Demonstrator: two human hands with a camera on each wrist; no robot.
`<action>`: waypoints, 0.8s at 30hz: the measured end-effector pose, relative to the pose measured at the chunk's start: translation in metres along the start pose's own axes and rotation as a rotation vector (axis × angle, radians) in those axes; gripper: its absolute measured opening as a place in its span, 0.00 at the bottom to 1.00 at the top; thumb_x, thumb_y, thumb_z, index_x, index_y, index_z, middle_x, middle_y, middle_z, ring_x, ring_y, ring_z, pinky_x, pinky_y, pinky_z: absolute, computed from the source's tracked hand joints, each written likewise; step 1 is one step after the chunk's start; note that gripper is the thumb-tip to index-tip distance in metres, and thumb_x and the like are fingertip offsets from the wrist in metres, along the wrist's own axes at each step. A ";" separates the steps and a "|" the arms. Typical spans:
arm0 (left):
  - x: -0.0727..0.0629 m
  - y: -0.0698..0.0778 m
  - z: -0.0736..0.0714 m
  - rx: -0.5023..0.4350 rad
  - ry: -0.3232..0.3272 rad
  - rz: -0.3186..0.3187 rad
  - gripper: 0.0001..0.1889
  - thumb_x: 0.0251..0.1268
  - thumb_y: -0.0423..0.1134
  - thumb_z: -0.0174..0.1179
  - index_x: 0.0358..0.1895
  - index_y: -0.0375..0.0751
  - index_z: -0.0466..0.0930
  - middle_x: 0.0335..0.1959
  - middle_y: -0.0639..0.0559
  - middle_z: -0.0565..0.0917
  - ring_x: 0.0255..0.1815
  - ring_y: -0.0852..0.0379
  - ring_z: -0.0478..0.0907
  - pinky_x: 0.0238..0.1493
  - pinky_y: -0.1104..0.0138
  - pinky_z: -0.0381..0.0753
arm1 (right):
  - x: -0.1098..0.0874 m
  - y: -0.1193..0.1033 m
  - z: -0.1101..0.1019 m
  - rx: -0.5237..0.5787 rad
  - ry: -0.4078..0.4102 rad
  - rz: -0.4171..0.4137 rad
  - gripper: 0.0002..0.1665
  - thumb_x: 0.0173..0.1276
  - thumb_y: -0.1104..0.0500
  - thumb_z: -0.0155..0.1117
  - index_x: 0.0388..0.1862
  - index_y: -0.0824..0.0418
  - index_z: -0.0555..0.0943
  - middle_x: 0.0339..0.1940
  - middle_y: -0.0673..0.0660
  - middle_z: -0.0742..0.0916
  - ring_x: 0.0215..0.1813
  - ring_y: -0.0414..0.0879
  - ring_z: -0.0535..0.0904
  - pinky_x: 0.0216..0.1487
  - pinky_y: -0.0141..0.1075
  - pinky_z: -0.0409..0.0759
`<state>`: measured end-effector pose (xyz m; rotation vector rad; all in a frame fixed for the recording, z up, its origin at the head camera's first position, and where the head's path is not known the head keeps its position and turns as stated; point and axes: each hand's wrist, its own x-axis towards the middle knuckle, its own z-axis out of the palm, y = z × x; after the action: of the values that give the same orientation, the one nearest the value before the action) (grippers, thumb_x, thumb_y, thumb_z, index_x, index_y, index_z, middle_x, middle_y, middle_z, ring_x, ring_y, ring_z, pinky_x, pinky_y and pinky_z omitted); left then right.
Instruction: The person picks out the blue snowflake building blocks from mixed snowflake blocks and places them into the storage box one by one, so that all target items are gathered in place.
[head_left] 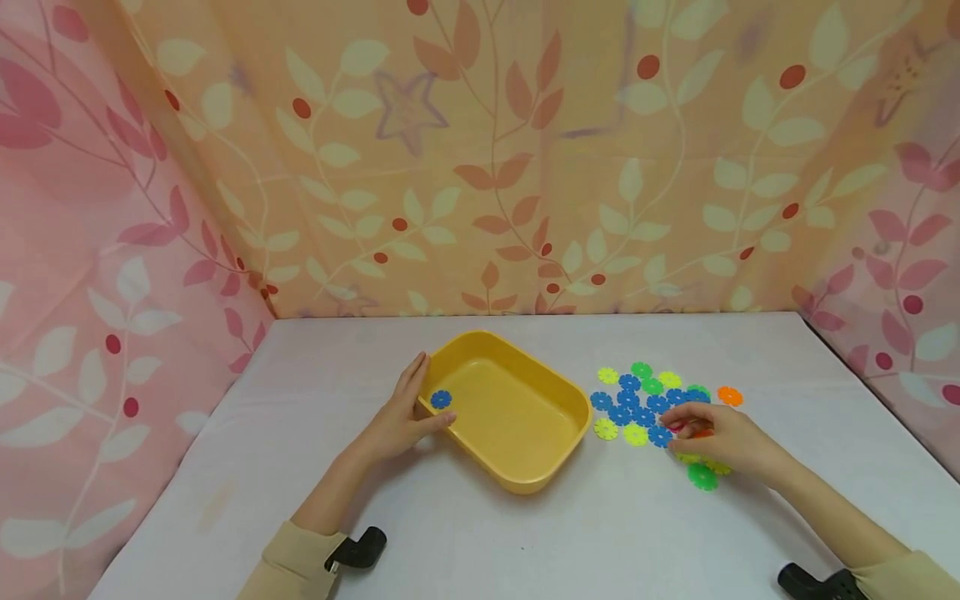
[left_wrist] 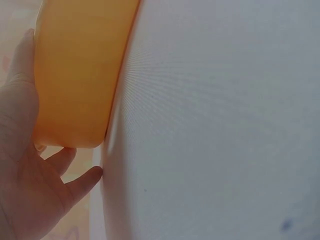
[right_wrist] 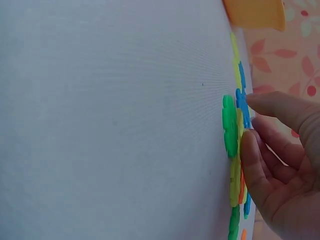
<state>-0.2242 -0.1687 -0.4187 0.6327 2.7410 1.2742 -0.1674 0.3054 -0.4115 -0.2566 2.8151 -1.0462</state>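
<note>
A yellow plastic basin (head_left: 517, 417) sits on the table, and my left hand (head_left: 396, 423) grips its left corner, thumb over the rim and fingers along the outer wall. One blue snowflake disc (head_left: 441, 399) lies inside, near that corner. Over the pile of flat toothed discs to the right is my right hand (head_left: 723, 437), thumb and forefinger apart. In the right wrist view, its forefinger reaches a blue disc (right_wrist: 242, 107), with a green disc (right_wrist: 229, 126) close to the thumb. Its palm hides part of the pile, including most of a pink disc (head_left: 677, 427).
Blue, yellow, green and orange discs lie spread right of the basin, with an orange disc (head_left: 730, 396) at the far right edge. A white cloth covers the table (head_left: 480, 546). Patterned curtains (head_left: 510, 167) stand behind and on both sides.
</note>
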 end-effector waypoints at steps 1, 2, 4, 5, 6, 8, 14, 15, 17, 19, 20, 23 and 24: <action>0.000 0.000 0.000 0.001 0.000 -0.002 0.56 0.59 0.59 0.66 0.80 0.48 0.35 0.80 0.56 0.35 0.79 0.47 0.37 0.72 0.44 0.45 | 0.000 -0.001 0.001 -0.025 0.009 -0.001 0.24 0.58 0.47 0.74 0.51 0.56 0.83 0.39 0.47 0.85 0.41 0.43 0.77 0.41 0.30 0.77; 0.000 0.000 0.000 0.000 0.000 -0.002 0.56 0.59 0.59 0.66 0.80 0.48 0.35 0.80 0.56 0.35 0.79 0.47 0.37 0.72 0.44 0.45 | 0.000 -0.001 0.001 -0.051 0.019 -0.007 0.24 0.57 0.47 0.75 0.50 0.55 0.84 0.38 0.46 0.84 0.40 0.42 0.77 0.41 0.31 0.76; 0.000 0.000 0.000 0.002 -0.001 -0.005 0.56 0.59 0.59 0.66 0.80 0.48 0.35 0.80 0.56 0.35 0.79 0.47 0.37 0.72 0.45 0.46 | 0.000 -0.003 0.003 -0.093 0.034 -0.031 0.23 0.57 0.47 0.75 0.50 0.54 0.84 0.36 0.45 0.84 0.40 0.42 0.76 0.40 0.32 0.76; 0.000 0.000 0.000 0.001 -0.002 -0.006 0.56 0.59 0.59 0.66 0.80 0.48 0.35 0.80 0.56 0.35 0.79 0.47 0.37 0.72 0.45 0.45 | 0.000 -0.003 0.003 -0.109 0.043 -0.042 0.22 0.57 0.48 0.75 0.49 0.54 0.84 0.35 0.45 0.83 0.39 0.41 0.76 0.40 0.32 0.76; 0.000 0.000 0.000 0.000 -0.003 -0.007 0.56 0.59 0.59 0.66 0.80 0.48 0.35 0.80 0.56 0.35 0.79 0.47 0.37 0.72 0.45 0.45 | 0.000 -0.004 0.004 -0.117 0.049 -0.053 0.21 0.57 0.48 0.75 0.48 0.54 0.84 0.35 0.45 0.83 0.39 0.41 0.76 0.40 0.32 0.76; 0.000 0.000 0.000 0.001 -0.004 -0.006 0.56 0.59 0.59 0.66 0.80 0.48 0.35 0.80 0.56 0.35 0.79 0.47 0.37 0.72 0.44 0.45 | 0.001 -0.005 0.005 -0.126 0.059 -0.067 0.20 0.57 0.49 0.75 0.47 0.54 0.85 0.35 0.44 0.83 0.38 0.40 0.76 0.40 0.32 0.76; 0.000 -0.002 0.000 0.002 -0.005 -0.007 0.56 0.59 0.60 0.66 0.80 0.48 0.35 0.80 0.57 0.34 0.79 0.47 0.37 0.72 0.44 0.46 | 0.001 -0.006 0.006 -0.127 0.071 -0.079 0.18 0.58 0.50 0.75 0.46 0.54 0.85 0.35 0.43 0.84 0.37 0.39 0.76 0.39 0.31 0.76; 0.000 -0.002 0.000 0.003 -0.005 -0.006 0.56 0.59 0.60 0.65 0.80 0.49 0.35 0.80 0.57 0.34 0.79 0.47 0.37 0.72 0.44 0.46 | 0.002 -0.006 0.007 -0.126 0.071 -0.078 0.18 0.58 0.50 0.75 0.46 0.54 0.85 0.35 0.43 0.84 0.37 0.39 0.76 0.39 0.30 0.77; 0.000 -0.002 0.000 0.004 -0.005 -0.005 0.56 0.59 0.60 0.65 0.80 0.48 0.35 0.80 0.57 0.35 0.79 0.47 0.37 0.72 0.44 0.46 | 0.002 -0.006 0.007 -0.118 0.070 -0.075 0.18 0.57 0.50 0.75 0.45 0.53 0.85 0.35 0.44 0.84 0.37 0.39 0.77 0.39 0.30 0.77; 0.001 -0.002 0.000 0.005 -0.006 -0.010 0.56 0.59 0.60 0.65 0.80 0.49 0.35 0.80 0.57 0.34 0.79 0.48 0.37 0.72 0.45 0.46 | 0.002 -0.006 0.007 -0.107 0.068 -0.070 0.17 0.57 0.50 0.76 0.44 0.54 0.85 0.34 0.44 0.84 0.36 0.39 0.77 0.38 0.30 0.77; 0.001 -0.001 0.000 0.005 -0.007 -0.011 0.56 0.59 0.61 0.65 0.80 0.49 0.35 0.80 0.57 0.34 0.79 0.48 0.37 0.73 0.45 0.46 | 0.002 -0.005 0.007 -0.100 0.068 -0.068 0.17 0.57 0.50 0.76 0.43 0.54 0.85 0.34 0.44 0.84 0.36 0.38 0.78 0.38 0.29 0.78; 0.001 -0.001 0.000 0.007 -0.008 -0.007 0.56 0.59 0.60 0.65 0.80 0.48 0.34 0.80 0.57 0.34 0.79 0.48 0.37 0.73 0.45 0.45 | 0.003 -0.005 0.007 -0.080 0.072 -0.064 0.17 0.56 0.51 0.77 0.42 0.55 0.84 0.33 0.45 0.84 0.35 0.39 0.78 0.38 0.29 0.78; 0.001 -0.001 0.000 0.007 -0.008 -0.011 0.56 0.59 0.60 0.65 0.80 0.48 0.34 0.80 0.57 0.34 0.79 0.49 0.37 0.73 0.46 0.45 | 0.003 -0.005 0.007 -0.074 0.074 -0.063 0.17 0.56 0.51 0.77 0.42 0.55 0.84 0.33 0.45 0.84 0.35 0.39 0.79 0.38 0.28 0.78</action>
<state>-0.2253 -0.1688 -0.4197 0.6210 2.7396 1.2582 -0.1683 0.2966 -0.4141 -0.3229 2.9338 -0.9849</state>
